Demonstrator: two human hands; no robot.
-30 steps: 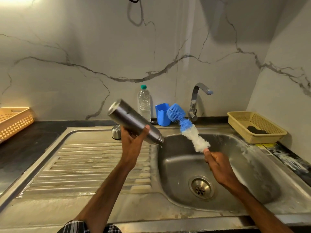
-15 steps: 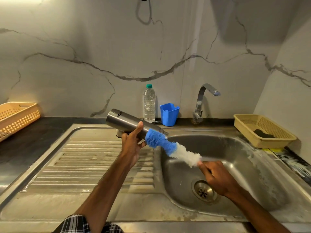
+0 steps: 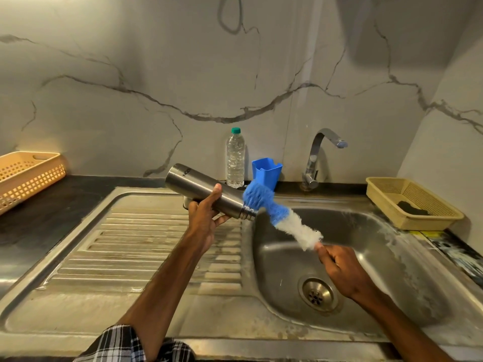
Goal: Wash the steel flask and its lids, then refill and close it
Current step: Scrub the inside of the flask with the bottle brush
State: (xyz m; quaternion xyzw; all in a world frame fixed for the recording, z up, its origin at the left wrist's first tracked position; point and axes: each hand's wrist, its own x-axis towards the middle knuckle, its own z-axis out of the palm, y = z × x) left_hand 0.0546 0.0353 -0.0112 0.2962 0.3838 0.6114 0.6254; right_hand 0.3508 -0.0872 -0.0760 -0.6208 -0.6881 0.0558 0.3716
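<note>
Left hand (image 3: 206, 215) fingers wrapped round steel flask (image 3: 209, 193); held tilted above drainboard (image 3: 146, 246), open mouth toward sink basin (image 3: 371, 246). Right hand (image 3: 342, 267) fingers pinched on bottle brush (image 3: 282, 218) handle; blue bristle head beside flask mouth, outside. Tap (image 3: 317, 158) behind.

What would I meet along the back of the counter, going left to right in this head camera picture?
Orange basket → clear water bottle → blue cup → tap → yellow tray holding a dark scrub pad.
</note>
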